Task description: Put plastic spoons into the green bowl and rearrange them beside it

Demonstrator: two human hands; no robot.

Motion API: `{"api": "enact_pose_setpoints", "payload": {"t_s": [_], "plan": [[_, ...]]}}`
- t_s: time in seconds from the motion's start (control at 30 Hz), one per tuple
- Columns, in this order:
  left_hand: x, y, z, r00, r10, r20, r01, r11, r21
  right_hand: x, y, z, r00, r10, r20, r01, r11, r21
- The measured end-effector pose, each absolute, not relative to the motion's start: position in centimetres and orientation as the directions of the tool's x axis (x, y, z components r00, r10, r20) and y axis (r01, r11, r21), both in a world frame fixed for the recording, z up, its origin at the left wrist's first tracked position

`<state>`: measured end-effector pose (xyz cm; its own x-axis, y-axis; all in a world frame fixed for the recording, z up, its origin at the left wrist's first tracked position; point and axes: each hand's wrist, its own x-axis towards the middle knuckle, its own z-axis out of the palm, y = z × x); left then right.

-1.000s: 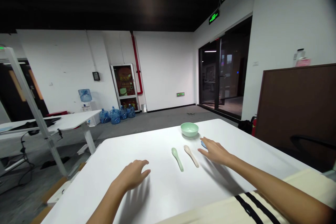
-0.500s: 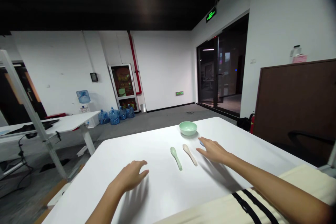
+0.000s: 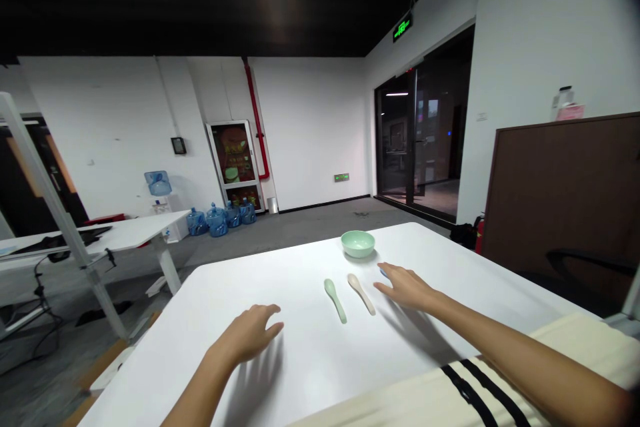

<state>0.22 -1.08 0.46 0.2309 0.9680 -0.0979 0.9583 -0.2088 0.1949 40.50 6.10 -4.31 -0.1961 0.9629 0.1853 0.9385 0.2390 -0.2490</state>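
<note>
A pale green bowl (image 3: 358, 245) stands upright toward the far side of the white table (image 3: 295, 367). In front of it lie a green spoon (image 3: 335, 300) and, to its right, a beige spoon (image 3: 361, 293), bowl ends pointing away from me. My left hand (image 3: 254, 333) hovers over the table left of the spoons, fingers apart and holding nothing. On the other side, my right hand (image 3: 407, 287) is held open above the table, right of the beige spoon and nearer to me than the bowl. Something small and blue (image 3: 383, 273) is partly hidden behind its fingers.
Left of my table is another white table (image 3: 150, 232) with dark items and a metal post (image 3: 60, 213). Blue water jugs (image 3: 217, 220) stand on the floor beyond. A brown partition (image 3: 560, 207) rises at the right, with a black chair arm (image 3: 585, 260) before it.
Both hands stay in practically the same place and remain open. The bowl and spoons have not moved on the table; only the view shifts very slightly.
</note>
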Motion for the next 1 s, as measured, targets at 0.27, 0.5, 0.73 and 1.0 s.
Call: {"api": "enact_pose_setpoints", "payload": {"t_s": [0.27, 0.5, 0.73, 1.0], "plan": [[0.3, -1.4, 0.9, 0.230, 0.968, -0.099, 0.959, -0.208, 0.193, 39.0, 7.1, -3.2, -0.161, 0.974, 0.159, 0.953, 0.195, -0.233], [0.2, -1.3, 0.7, 0.229, 0.968, -0.102, 0.959, -0.206, 0.196, 36.5, 8.6, -2.8, -0.175, 0.984, -0.014, 0.980, 0.173, -0.100], [0.0, -1.4, 0.8, 0.233, 0.969, -0.081, 0.956, -0.213, 0.203, 34.1, 9.0, -5.1, -0.169, 0.978, -0.122, 0.984, 0.160, -0.082], [-0.2, -1.1, 0.4, 0.229, 0.970, -0.087, 0.953, -0.205, 0.221, 33.9, 8.2, -6.5, -0.155, 0.979, -0.130, 0.984, 0.140, -0.113]]}}
